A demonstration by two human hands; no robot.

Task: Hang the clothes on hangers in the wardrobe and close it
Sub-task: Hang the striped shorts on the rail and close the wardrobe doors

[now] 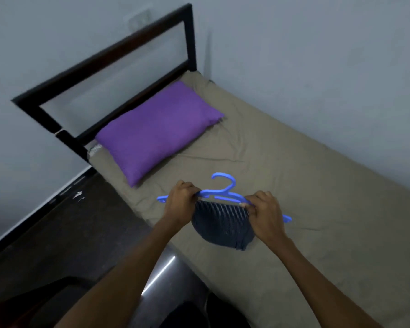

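I'm looking down from the head cam at a bed [294,185] with a tan sheet, set in a room corner. Both hands are out in front, near the bed's near-left edge, holding a blue hanger [223,194] just above the sheet. The left hand [181,200] has its fingers curled over the hanger's left shoulder. The right hand [264,210] pinches the right shoulder together w/ the top edge of a dark striped garment [221,224]. The garment hangs bunched between the hands, its lower fold at or near the sheet; can't tell if it touches. Hook points up and away from me.

Step in hand, as I judge it: still fitting the garment onto the hanger, not yet carrying it. It sits only on the middle span; both hanger tips stick out bare. Next I'd need to spread the cloth along the arms so it won't slide off, then lift by the hook and turn toward the wardrobe, which isn't in view.

Room and edges: purple pillow [156,131] lies far-left, well apart from the hands. Dark headboard [100,60] stands beyond it against the wall. Bed's left edge drops to dark floor [69,233] just left of the left hand. Right of the hands, open sheet. A shiny metal thing near my body, bottom centre; can't tell what.
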